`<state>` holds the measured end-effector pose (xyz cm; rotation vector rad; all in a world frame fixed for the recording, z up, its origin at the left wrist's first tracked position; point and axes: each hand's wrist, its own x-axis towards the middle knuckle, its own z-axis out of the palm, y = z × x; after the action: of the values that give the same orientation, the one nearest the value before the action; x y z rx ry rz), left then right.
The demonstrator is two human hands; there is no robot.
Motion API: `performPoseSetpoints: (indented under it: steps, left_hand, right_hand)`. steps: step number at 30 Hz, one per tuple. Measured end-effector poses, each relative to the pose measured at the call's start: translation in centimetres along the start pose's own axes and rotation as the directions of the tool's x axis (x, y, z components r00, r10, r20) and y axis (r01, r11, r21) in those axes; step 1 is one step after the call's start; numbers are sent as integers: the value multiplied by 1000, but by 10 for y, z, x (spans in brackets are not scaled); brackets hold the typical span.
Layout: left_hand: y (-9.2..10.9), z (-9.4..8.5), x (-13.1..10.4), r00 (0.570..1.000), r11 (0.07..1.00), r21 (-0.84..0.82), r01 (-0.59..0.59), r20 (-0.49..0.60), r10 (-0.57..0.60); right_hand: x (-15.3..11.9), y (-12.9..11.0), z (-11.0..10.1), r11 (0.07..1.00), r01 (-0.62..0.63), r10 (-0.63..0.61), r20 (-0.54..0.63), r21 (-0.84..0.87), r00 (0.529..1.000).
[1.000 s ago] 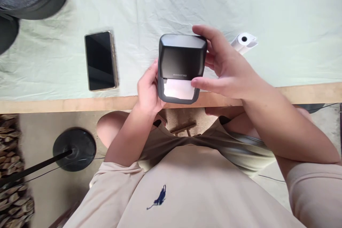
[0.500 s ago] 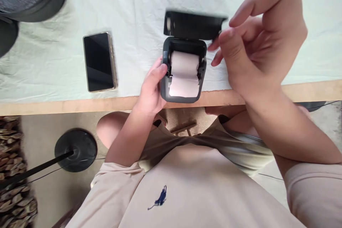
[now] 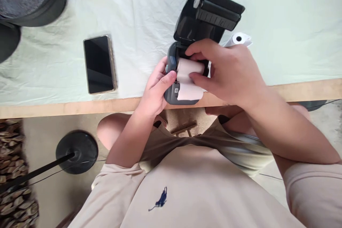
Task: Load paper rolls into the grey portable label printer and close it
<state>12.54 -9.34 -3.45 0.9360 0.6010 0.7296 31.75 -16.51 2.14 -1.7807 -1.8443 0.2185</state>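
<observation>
Soft bright light, washed-out cloth [image 3: 288, 17], reflection on phone [image 3: 99, 65], dimmer floor [image 3: 42, 139]

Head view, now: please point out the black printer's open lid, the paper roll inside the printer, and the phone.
Open lid [image 3: 200, 25]: head view, on its smooth inner face.
Inner paper roll [image 3: 188, 66]: head view, on its curved outer surface.
Phone [image 3: 98, 65]: head view, on its dark screen.

Left hand [image 3: 155, 94] directed toward one o'clock, thumb opposing fingers; right hand [image 3: 232, 73] toward ten o'clock, forefinger and thumb parted.
</observation>
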Motion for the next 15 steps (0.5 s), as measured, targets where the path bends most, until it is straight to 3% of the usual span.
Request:
performPoseSetpoints:
  steps: [2, 5, 7, 8, 10, 15]
  left_hand:
    - [1, 0, 2, 1000, 999, -48, -5, -7, 5]
    - [2, -2, 7, 997, 997, -78, -7, -76, 1]
    - [3, -3, 10, 990, 998, -67, -22, -140, 12]
    - [3, -3, 11, 987, 997, -62, -35, -161, 24]
    - [3, -5, 12, 981, 997, -55, -62, -187, 51]
    - [3, -5, 11, 971, 997, -45, -56, -237, 44]
  right_hand:
    - [3, 3, -5, 966, -15, 31, -60, 259, 998]
    - [7, 23, -2, 726, -22, 181, -160, 687, 970]
    - [9, 39, 8, 580, -64, 273, -119, 812, 955]
    - [9, 46, 15, 568, -84, 274, -92, 819, 957]
    - [7, 56, 28, 638, -92, 207, -55, 765, 977]
    - [-4, 59, 45, 889, 32, 28, -122, 456, 992]
